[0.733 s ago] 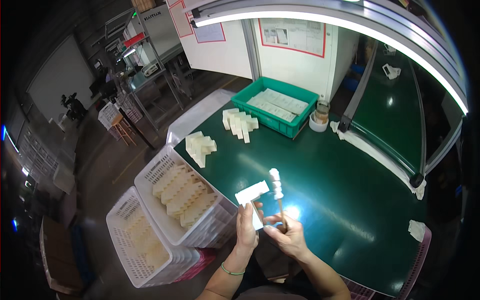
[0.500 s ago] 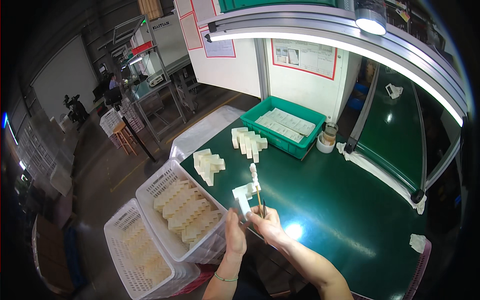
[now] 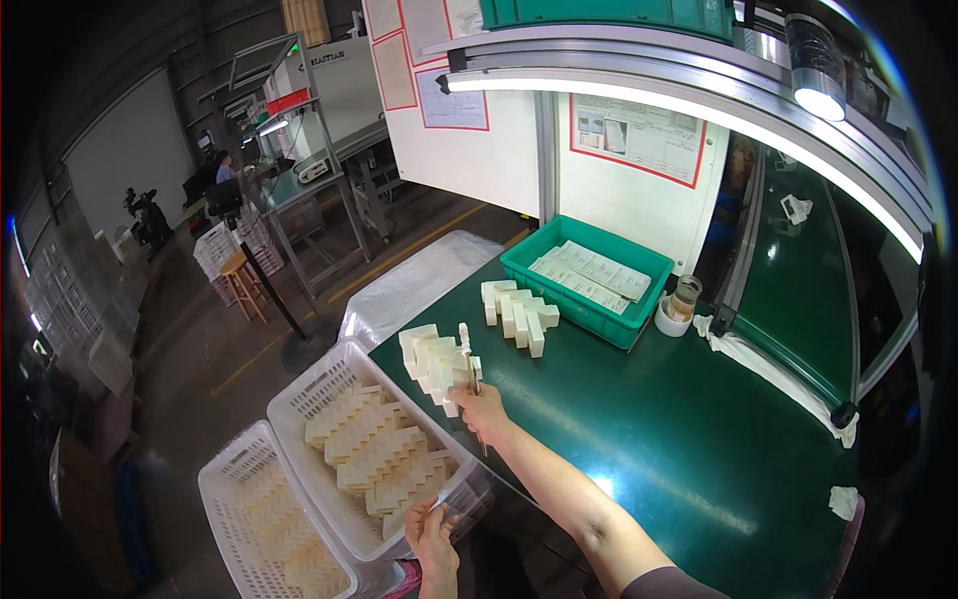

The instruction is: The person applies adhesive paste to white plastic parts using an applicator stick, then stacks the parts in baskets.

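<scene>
Factory floor is stretching off to my left, and a green counter is filling the space before me under a long strip light. I am reaching my right hand out toward the counter's near-left corner, fingers clamped on a slim cream plastic piece together with a thin stick. The piece is standing upright, its long axis running from my fist up toward the far edge, its tip pointing away from me. It is sitting right against the stack of cream blocks at that corner. My left hand is hanging low off the counter's near edge, pinching the rim of the nearer white basket; whether it is holding something small I cannot tell. I judge that I am setting the piece onto the stack, so the next move is calling for a steady lowering and a clean release without toppling the neighbours.
</scene>
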Tool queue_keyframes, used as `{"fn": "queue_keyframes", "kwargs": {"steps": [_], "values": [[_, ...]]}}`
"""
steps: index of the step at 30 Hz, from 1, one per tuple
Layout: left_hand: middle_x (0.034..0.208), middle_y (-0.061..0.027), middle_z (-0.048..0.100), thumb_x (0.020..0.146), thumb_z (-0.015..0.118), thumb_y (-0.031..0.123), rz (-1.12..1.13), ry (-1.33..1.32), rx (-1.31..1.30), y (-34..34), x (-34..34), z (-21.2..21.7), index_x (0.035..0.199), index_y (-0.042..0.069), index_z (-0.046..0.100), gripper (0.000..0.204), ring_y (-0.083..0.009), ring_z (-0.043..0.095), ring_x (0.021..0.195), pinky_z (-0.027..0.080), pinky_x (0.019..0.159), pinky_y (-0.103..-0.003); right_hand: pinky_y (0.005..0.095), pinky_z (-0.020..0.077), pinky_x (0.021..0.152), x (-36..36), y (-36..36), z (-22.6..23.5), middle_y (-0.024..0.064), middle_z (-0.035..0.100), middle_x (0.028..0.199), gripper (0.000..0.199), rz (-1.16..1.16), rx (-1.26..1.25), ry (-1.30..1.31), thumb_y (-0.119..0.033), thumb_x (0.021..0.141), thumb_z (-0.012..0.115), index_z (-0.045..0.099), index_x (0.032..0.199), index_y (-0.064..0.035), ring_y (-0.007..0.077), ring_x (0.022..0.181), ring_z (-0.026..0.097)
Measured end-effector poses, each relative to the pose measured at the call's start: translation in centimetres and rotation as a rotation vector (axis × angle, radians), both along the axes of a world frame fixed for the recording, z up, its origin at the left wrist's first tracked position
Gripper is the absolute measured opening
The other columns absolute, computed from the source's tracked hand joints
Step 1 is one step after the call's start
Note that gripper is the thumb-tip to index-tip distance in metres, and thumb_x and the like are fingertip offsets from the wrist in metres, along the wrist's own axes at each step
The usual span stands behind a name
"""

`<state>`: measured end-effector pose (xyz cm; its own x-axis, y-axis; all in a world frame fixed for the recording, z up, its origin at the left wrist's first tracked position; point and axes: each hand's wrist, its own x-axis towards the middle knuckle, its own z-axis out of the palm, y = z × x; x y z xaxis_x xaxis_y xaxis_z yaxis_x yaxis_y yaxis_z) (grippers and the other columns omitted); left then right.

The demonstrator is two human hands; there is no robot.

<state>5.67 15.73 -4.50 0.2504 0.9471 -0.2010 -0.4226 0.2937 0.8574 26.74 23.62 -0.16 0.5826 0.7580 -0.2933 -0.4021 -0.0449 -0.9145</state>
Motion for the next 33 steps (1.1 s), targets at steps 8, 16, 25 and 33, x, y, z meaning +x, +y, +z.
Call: {"fn": "queue_keyframes", "kwargs": {"steps": [8, 16, 25, 33], "values": [[0.081, -0.0062, 0.058, 0.082, 0.064, 0.011, -0.064, 0.173, 0.119, -1.9, 1.9, 2.6, 0.086, 0.002, 0.058, 0.012, -0.0156, 0.054, 0.073, 0.044, 0.065, -0.027, 0.0345, 0.0448, 0.062, 4.2, -14.9, 0.5, 0.0119, 0.060, 0.069, 0.029, 0.074, 0.000, -0.738, -0.028, 0.087, 0.058, 0.061, 0.085, 0.0012, 0.0196, 0.066, 0.058], [0.097, -0.0070, 0.060, 0.085, 0.058, -0.003, -0.330, 0.139, 0.421, -7.1, 7.3, 2.7, 0.100, 0.001, 0.059, 0.016, -0.0138, 0.056, 0.083, 0.047, 0.077, -0.024, 0.0425, 0.0511, 0.056, 8.0, -39.1, 0.0, 0.0090, 0.057, 0.084, 0.020, -0.198, -0.807, -1.514, -0.020, 0.076, 0.064, 0.060, 0.094, -0.0113, 0.0293, 0.067, 0.063], [0.084, -0.0045, 0.062, 0.065, 0.067, 0.011, -0.389, 0.638, 1.584, -14.6, 14.6, 2.4, 0.074, 0.007, 0.061, 0.011, -0.0249, 0.056, 0.083, 0.043, 0.070, -0.036, 0.0403, 0.0496, 0.060, 7.2, -46.2, -1.7, 0.0089, 0.060, 0.077, 0.010, -0.577, -0.845, -1.423, -0.014, 0.073, 0.067, 0.066, 0.081, -0.0075, 0.0299, 0.066, 0.062], [0.083, -0.0054, 0.059, 0.068, 0.065, 0.014, -0.315, 0.657, 1.444, -14.7, 14.0, 1.3, 0.072, 0.008, 0.058, 0.010, -0.0267, 0.054, 0.084, 0.043, 0.073, -0.039, 0.0404, 0.0490, 0.063, 7.2, -46.5, -1.6, 0.0087, 0.062, 0.078, 0.013, -0.566, -0.710, -1.350, -0.018, 0.071, 0.069, 0.065, 0.080, -0.0082, 0.0303, 0.069, 0.061]]}}
